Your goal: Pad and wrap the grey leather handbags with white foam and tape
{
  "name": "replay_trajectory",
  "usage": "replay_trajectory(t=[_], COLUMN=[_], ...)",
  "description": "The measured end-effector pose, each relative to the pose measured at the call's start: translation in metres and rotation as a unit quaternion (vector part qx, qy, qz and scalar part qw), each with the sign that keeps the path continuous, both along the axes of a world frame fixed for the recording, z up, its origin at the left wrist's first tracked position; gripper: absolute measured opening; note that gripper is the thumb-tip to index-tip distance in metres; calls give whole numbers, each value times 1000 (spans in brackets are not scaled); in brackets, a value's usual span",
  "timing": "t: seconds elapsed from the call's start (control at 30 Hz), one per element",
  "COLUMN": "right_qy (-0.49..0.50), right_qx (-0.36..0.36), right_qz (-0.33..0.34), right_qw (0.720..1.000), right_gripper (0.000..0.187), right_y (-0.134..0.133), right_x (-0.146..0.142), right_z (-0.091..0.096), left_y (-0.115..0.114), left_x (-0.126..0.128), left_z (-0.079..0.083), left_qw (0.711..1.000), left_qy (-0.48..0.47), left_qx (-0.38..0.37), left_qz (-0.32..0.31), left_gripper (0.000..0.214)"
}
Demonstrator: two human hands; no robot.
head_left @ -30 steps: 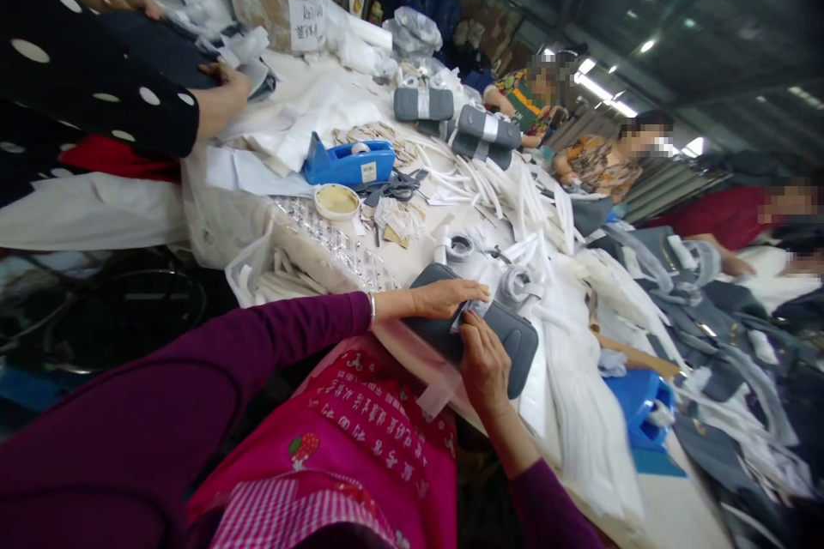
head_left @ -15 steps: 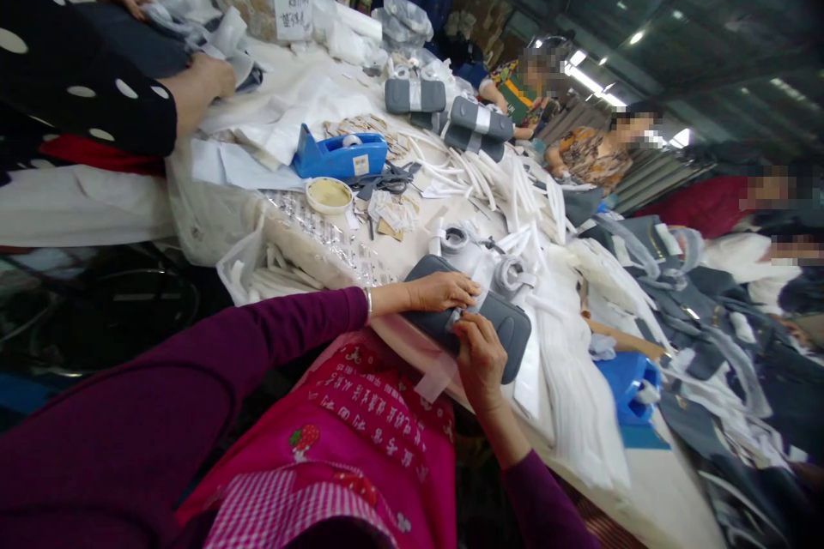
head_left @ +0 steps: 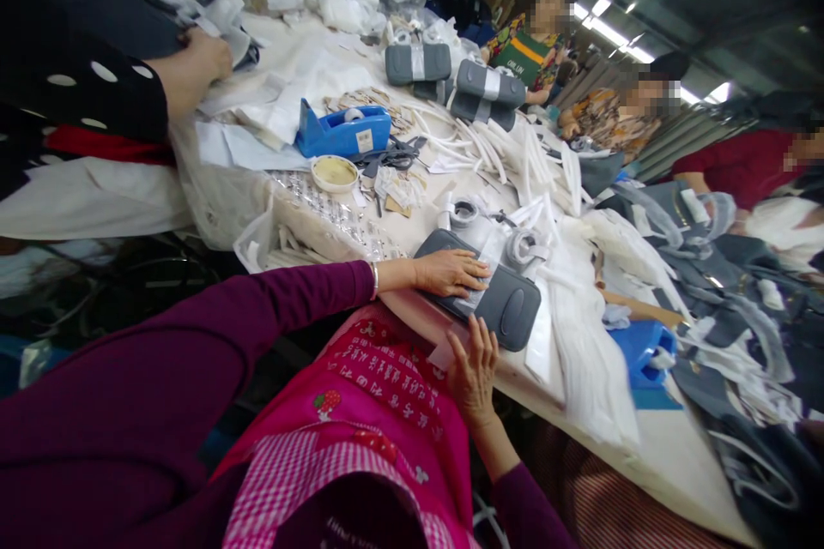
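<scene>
A dark grey bag (head_left: pixel 515 309) lies flat at the table's near edge, with a pale wrapping strip (head_left: pixel 493 253) across its middle. On top of it my left hand (head_left: pixel 452 273) rests flat, fingers stretched over the strip. Below the bag's near edge is my right hand (head_left: pixel 475 364), its fingers spread and the tips close to or touching that edge. A whitish piece of tape or film (head_left: pixel 441 353) shows beside the right hand. Two wrapped, ring-shaped parts, one of them a white-wrapped roll (head_left: pixel 524 247), sit just behind the bag.
A blue tape dispenser (head_left: pixel 344 130), a round tin (head_left: pixel 334 174) and white tubes (head_left: pixel 502 146) lie beyond. More wrapped grey bags (head_left: pixel 417 64) are stacked farther back. White foam strips (head_left: pixel 592 343) and another blue dispenser (head_left: pixel 647 352) lie right. A co-worker's hand (head_left: pixel 204 56) works at left.
My left hand has flattened onto the bag. My right hand has let go of the strip, moved down to the bag's near edge and spread its fingers. The view has shifted slightly.
</scene>
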State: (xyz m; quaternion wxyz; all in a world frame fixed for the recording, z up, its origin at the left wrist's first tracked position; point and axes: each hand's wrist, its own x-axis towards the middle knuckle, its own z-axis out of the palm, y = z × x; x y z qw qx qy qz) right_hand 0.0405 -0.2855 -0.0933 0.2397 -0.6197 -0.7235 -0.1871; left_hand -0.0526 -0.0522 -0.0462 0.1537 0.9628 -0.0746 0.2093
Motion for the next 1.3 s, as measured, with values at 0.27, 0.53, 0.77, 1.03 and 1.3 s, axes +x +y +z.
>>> replay_trajectory(t=[0.27, 0.53, 0.77, 1.03, 1.3], right_qy=[97, 103, 90, 235, 254], right_qx=[14, 22, 5, -45, -103], right_qz=[7, -18, -7, -17, -112], right_qw=[995, 994, 996, 971, 955], right_gripper=[39, 33, 31, 26, 15], right_y=[1, 5, 3, 34, 115], right_x=[-25, -50, -56, -27, 39], right_z=[25, 42, 47, 87, 94], left_y=[-5, -4, -2, -2, -5], left_x=[-5, -4, -1, -2, -20], left_z=[5, 1, -6, -5, -3], left_qw=[1000, 1000, 999, 998, 995], left_qy=[-13, -1, -40, -63, -87], left_qx=[-14, -4, 0, -11, -55], left_qz=[-5, 6, 3, 8, -13], left_gripper=[45, 50, 50, 46, 19])
